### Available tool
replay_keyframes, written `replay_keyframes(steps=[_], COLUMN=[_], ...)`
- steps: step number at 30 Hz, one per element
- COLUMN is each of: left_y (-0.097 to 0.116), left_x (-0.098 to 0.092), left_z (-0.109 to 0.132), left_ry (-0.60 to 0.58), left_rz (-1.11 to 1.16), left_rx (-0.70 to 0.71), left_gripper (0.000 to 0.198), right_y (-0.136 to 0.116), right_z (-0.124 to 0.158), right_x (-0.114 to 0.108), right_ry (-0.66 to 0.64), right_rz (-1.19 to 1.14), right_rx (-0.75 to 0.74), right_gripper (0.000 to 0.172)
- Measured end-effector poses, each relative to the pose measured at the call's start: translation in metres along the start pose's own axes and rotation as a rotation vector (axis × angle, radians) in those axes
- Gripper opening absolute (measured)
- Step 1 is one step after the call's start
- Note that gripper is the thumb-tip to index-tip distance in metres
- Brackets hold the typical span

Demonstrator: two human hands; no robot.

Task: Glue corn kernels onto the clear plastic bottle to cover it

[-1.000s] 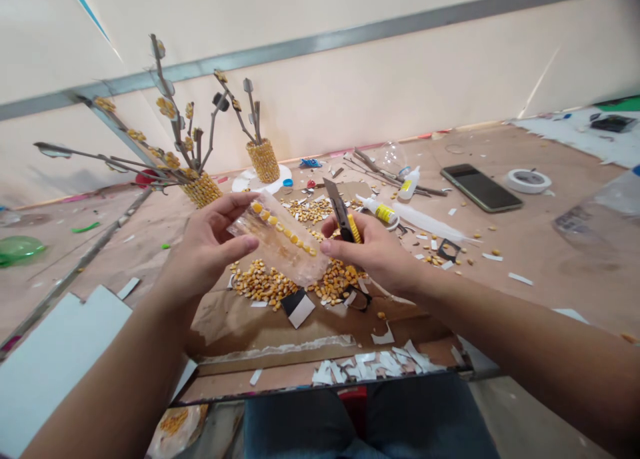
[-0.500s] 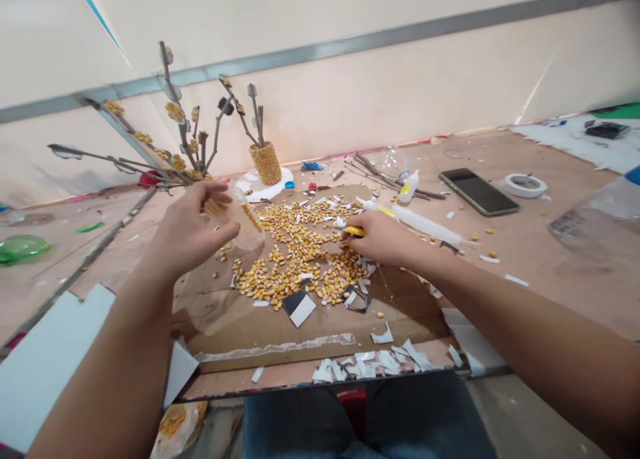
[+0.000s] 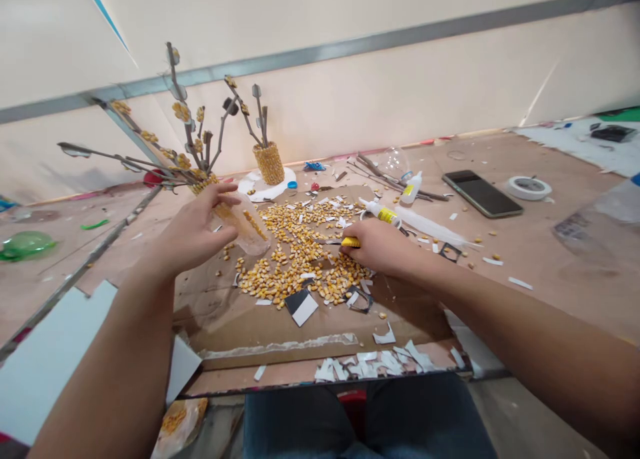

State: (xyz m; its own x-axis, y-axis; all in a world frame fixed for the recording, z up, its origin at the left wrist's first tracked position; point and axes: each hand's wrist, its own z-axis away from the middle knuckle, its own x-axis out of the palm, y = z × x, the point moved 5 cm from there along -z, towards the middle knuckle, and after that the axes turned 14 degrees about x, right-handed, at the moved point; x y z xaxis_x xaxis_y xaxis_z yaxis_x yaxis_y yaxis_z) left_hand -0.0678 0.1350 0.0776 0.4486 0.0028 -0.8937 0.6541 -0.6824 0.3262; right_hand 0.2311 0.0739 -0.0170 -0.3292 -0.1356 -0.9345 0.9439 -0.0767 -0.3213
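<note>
My right hand (image 3: 377,245) is closed around the yellow handle of a utility knife (image 3: 351,242). Its blade points left, over the loose corn kernels (image 3: 280,272) heaped on the cardboard (image 3: 225,325). At the left, my left hand (image 3: 200,229) has its thumb and fingers spread beside a clear plastic container (image 3: 255,235) partly covered with kernels. Whether it touches the container is unclear. Twigs (image 3: 190,139) with kernel clusters rise from that container. Just behind my right hand lies a white glue bottle (image 3: 385,213) with a yellow label.
A kernel-covered vase (image 3: 269,164) with twigs stands at the back. On the right are a second glue bottle (image 3: 411,189), a phone (image 3: 481,193) and a tape roll (image 3: 529,187). White scraps (image 3: 375,364) lie along the front edge; a green plastic piece (image 3: 27,245) sits far left.
My right hand has moved slightly down, turning the knife so its blade shows more, pointing left. More of the glue bottle behind it is visible. My left hand stays by the container; the view shifted slightly.
</note>
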Motion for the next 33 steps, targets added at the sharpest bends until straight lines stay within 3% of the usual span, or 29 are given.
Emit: replay_keyframes(steps=[4,6,10,12,13,14,15,17,19,22,26,33], left_y=[-0.003,-0.002,0.023,0.050,0.065,0.081,0.094,0.113,0.123,0.122,0.114,0.115], left_x=[0.002,-0.001,-0.011,-0.004,0.004,0.014,0.027,0.055,0.076,0.092,0.100,0.092], left_z=[-0.001,-0.001,0.010,0.020,0.024,0.027,0.027,0.026,0.029,0.032,0.032,0.032], left_ry=[0.058,0.162,0.666,0.826,0.851,0.823,0.714,0.476,0.362,0.364,0.343,0.312], left_rz=[0.023,0.004,-0.097,-0.082,-0.045,0.018,0.107,0.270,0.393,0.568,0.759,0.730], left_rx=[0.047,0.065,0.185,0.336,0.423,0.505,0.524,0.398,0.267,0.107,0.004,0.059], left_gripper=[0.079,0.075,0.042,0.029,0.024,0.020,0.020,0.016,0.006,0.008,0.013,0.015], right_y=[-0.001,-0.002,-0.008,-0.014,-0.018,-0.022,-0.026,-0.033,-0.036,-0.036,-0.035,-0.040], right_z=[0.000,0.001,0.006,0.014,0.019,0.024,0.030,0.041,0.049,0.050,0.046,0.047], right_x=[0.001,-0.003,-0.017,-0.023,-0.025,-0.028,-0.030,-0.031,-0.032,-0.029,-0.022,-0.019], right_ry=[-0.002,0.011,0.041,0.022,0.000,-0.016,-0.028,-0.025,0.012,0.060,0.036,-0.064], right_rz=[0.000,-0.043,-0.192,-0.363,-0.504,-0.652,-0.778,-0.923,-0.974,-0.977,-1.013,-1.149], right_rx=[-0.017,-0.025,-0.071,-0.129,-0.176,-0.230,-0.288,-0.397,-0.465,-0.463,-0.414,-0.421], right_gripper=[0.009,0.009,0.010,0.010,0.010,0.009,0.008,0.008,0.009,0.010,0.014,0.018])
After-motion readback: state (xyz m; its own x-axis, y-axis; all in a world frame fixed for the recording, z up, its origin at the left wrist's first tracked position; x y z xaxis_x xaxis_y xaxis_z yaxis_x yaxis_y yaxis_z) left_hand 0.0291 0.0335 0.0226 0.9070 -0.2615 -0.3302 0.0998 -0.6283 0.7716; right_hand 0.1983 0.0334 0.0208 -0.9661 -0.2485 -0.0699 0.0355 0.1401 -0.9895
